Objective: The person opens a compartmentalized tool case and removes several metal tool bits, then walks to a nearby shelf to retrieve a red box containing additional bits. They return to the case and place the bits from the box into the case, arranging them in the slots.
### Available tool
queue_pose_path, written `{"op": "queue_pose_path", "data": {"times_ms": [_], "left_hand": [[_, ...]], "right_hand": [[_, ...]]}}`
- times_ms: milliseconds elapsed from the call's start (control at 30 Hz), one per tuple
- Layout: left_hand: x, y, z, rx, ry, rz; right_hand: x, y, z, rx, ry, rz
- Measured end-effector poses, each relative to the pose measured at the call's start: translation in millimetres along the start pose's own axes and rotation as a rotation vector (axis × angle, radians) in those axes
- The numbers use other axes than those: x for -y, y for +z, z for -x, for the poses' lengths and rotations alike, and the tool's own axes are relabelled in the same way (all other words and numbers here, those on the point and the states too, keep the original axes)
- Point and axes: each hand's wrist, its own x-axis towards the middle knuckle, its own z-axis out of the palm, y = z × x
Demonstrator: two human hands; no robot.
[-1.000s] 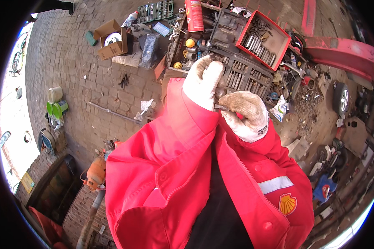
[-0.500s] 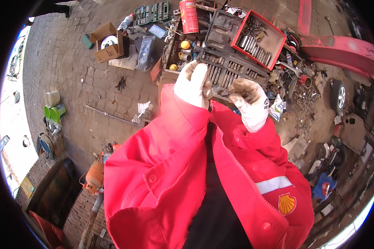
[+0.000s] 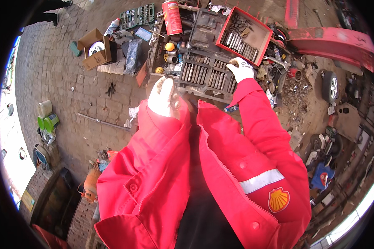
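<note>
My left hand, in a soiled white glove, is closed just left of the black bit case. A small dark piece shows at its fingertips, too small to name. My right hand, gloved alike, reaches over the right end of the case with bent fingers slightly apart. Nothing shows between them. The open bit case holds rows of steel bits. Its lid lies folded back. Beyond my right hand, a red tray holds loose bits and sockets.
A red spray can stands behind the case's left side. Farther left are a green socket set and an open cardboard box. A red metal beam juts in from the right, above a wheel.
My right hand has moved away from my left, forward to the right end of the bit case. My left hand stays closed, a little lower and farther left in view.
</note>
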Motion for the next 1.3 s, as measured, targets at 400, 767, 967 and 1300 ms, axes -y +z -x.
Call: {"op": "queue_pose_path", "data": {"times_ms": [400,767,967,1300], "left_hand": [[0,4,-2,0.009,-0.038,0.046],[6,4,-3,0.093,-0.098,0.031],[13,16,-2,0.293,-0.287,-0.390],[22,41,6,0.492,0.174,-1.202]], "right_hand": [[2,21,40,-0.017,-0.082,0.477],[30,13,64,-0.218,-0.058,0.424],[82,-4,120,0.258,0.088,-1.167],[138,15,148,0.394,0.234,-2.038]]}}
